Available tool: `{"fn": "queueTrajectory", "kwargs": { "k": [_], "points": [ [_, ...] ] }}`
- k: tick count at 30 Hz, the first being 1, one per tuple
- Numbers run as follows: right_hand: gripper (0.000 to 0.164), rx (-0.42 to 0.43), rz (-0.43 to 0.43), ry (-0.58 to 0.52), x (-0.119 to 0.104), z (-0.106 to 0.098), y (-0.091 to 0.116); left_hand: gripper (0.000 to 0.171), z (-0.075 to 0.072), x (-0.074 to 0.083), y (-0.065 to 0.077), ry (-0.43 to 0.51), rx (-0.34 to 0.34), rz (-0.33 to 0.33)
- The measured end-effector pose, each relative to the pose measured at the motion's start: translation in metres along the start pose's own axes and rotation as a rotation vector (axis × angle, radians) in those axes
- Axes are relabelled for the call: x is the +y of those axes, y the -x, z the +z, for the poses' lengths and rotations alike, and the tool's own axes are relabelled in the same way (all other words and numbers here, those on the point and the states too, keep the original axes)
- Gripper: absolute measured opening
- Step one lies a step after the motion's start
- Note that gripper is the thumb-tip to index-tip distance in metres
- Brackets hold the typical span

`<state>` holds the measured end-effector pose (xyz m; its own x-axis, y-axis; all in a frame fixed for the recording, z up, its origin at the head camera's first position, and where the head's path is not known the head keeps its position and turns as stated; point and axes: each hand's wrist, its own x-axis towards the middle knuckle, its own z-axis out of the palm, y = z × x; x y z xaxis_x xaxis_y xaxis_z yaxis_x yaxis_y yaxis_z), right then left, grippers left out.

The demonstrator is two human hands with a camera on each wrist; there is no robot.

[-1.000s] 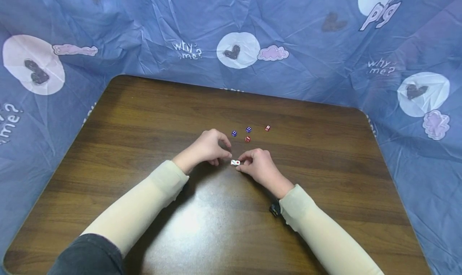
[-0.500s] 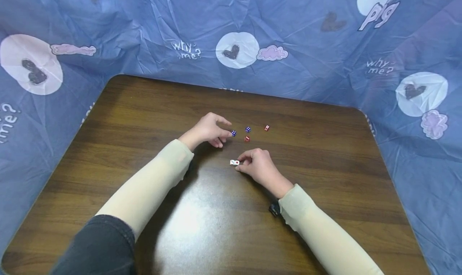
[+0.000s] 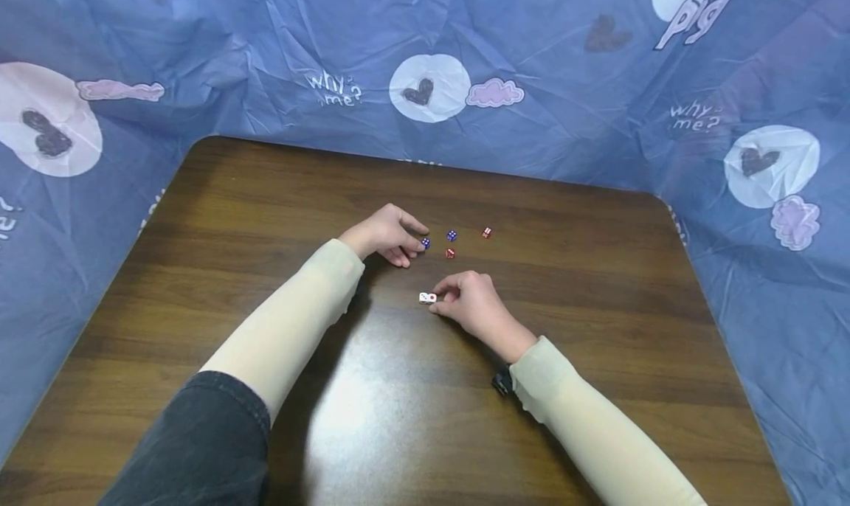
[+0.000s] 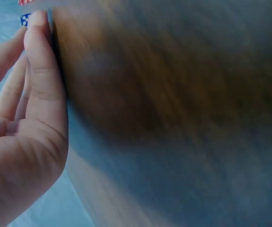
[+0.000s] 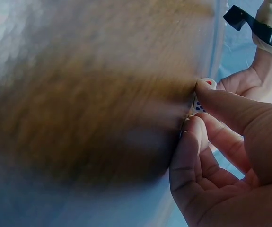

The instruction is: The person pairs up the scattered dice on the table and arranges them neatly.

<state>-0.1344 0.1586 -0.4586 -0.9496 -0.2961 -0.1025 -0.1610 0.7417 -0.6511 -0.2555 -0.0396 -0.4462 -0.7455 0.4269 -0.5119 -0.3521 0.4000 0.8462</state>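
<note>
My left hand (image 3: 390,234) is at a blue die (image 3: 426,243) on the table, thumb and a finger pinching its sides. In the left wrist view that blue die (image 4: 24,20) shows between the fingertips. My right hand (image 3: 474,299) is nearer to me and pinches the right one of two white dice (image 3: 423,297) that sit side by side. A red single dot shows on the held white die (image 5: 210,82) in the right wrist view, partly covered by a fingertip.
A second blue die (image 3: 451,235) and a red die (image 3: 450,253) lie just right of the left hand. Another red die (image 3: 487,232) is further right. The brown wooden table (image 3: 564,262) ends at a blue printed cloth (image 3: 558,63) behind.
My left hand has moved away from the white dice, forward to the blue die, and now pinches it. My right hand has stayed at the white dice.
</note>
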Motion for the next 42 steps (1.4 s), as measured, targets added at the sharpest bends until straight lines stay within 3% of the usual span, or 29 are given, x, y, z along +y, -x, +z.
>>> {"fn": "queueTrajectory", "kwargs": {
  "k": [8,26,34,42],
  "points": [
    [0.018,0.003,0.001,0.002,-0.003,0.0,0.0,0.04,-0.001,-0.001,-0.004,0.039,-0.004,-0.014],
    [0.018,-0.003,0.001,0.001,-0.003,0.001,0.001,0.022,0.002,-0.005,-0.005,-0.046,0.03,0.013],
    [0.019,0.002,0.006,-0.004,-0.002,0.001,0.001,0.02,0.007,-0.008,0.0,-0.093,0.043,0.07],
    [0.019,0.002,-0.002,-0.009,0.0,0.0,0.0,0.018,0.013,-0.013,0.013,-0.098,0.025,0.085]
  ]
}}
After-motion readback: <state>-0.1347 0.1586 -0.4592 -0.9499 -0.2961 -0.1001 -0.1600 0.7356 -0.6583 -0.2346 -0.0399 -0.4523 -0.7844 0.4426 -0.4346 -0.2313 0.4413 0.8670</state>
